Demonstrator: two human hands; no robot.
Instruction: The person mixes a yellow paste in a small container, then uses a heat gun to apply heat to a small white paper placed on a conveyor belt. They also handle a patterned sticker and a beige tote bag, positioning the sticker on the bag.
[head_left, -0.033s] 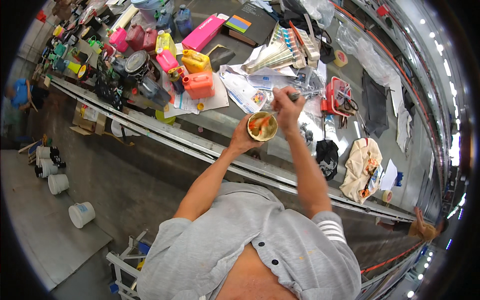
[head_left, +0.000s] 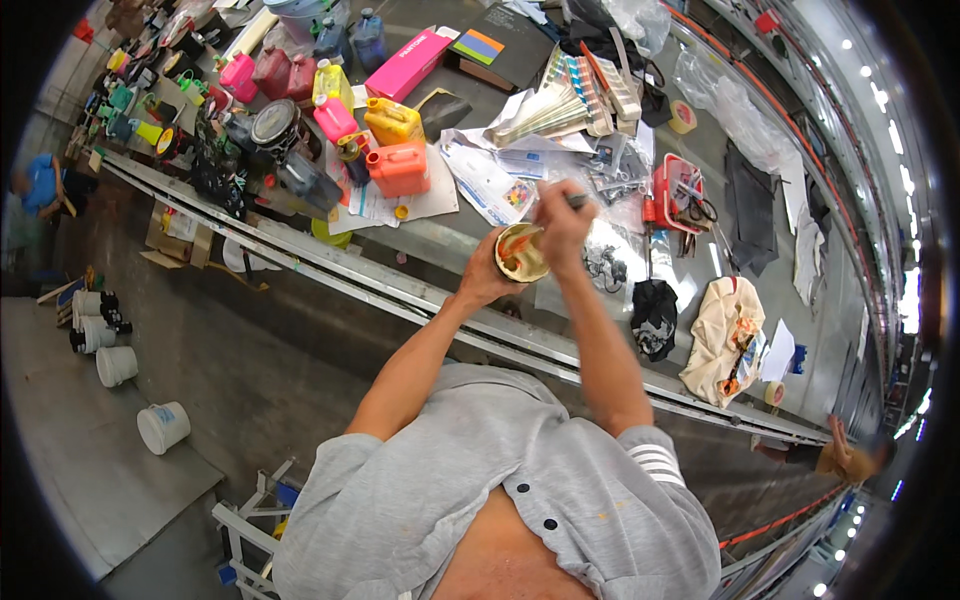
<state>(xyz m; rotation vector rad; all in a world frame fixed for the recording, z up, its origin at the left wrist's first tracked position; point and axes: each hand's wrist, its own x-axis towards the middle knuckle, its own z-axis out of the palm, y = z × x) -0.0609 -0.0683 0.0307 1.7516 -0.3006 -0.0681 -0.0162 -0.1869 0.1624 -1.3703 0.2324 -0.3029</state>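
My left hand is wrapped round a small open cup, tilted so that its mouth faces me. Inside it lies a thick cream-coloured paste streaked with orange. The fist of my right hand grips a dark-handled tool just over the cup's right rim. The tool's lower end is hidden by my fingers and the cup, so its exact kind does not show. Beyond my hands lie a printed sheet and a fanned colour swatch book.
Coloured jugs, among them an orange one and a yellow one, crowd the table's left. A red basket with scissors stands to the right, near a stained cream cloth. The table's metal edge runs below my forearms. White buckets stand at lower left.
My right hand, with the tool, has shifted slightly left and nearer the cup. The orange streaks in the paste lie differently. My left hand keeps its place round the cup.
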